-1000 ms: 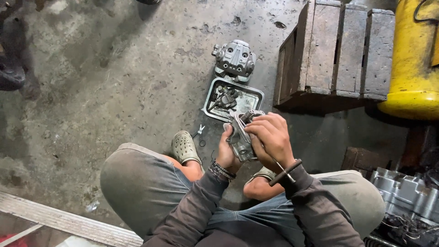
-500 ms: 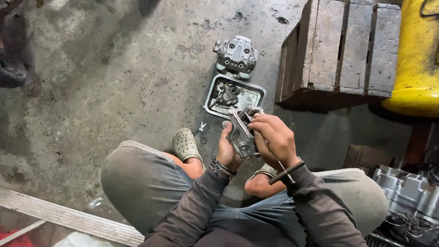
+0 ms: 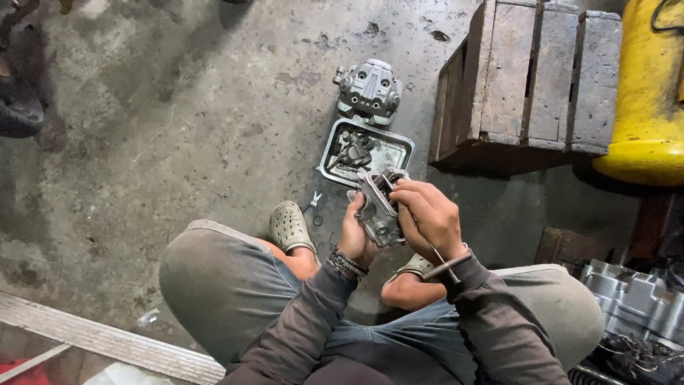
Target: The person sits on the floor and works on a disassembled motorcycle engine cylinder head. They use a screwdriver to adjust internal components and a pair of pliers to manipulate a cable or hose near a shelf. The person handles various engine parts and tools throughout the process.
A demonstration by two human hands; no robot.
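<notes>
Squatting over the concrete floor (image 3: 178, 142), I hold a grey metal engine part (image 3: 377, 210) in front of my knees, just near of a small metal tray (image 3: 395, 151). My left hand (image 3: 356, 235) is closed around the left side of the engine part and carries it from below. My right hand (image 3: 426, 214) is bent over the top right side of the part, with the fingers (image 3: 406, 194) pressed together on its upper end; what they pinch there I cannot tell. A thin metal tool (image 3: 445, 265) sticks out under my right wrist.

In the tray lies a small dark metal piece (image 3: 354, 150). A grey cylinder head cover (image 3: 369, 89) stands on the floor just far of the tray, almost touching it. To the right of both is a wooden crate (image 3: 527, 78), and further right a yellow tank (image 3: 648, 93). A small pair of pliers (image 3: 314, 207) lies on the floor beside my grey clog (image 3: 291, 227). More engine parts (image 3: 638, 299) are at the near right.
</notes>
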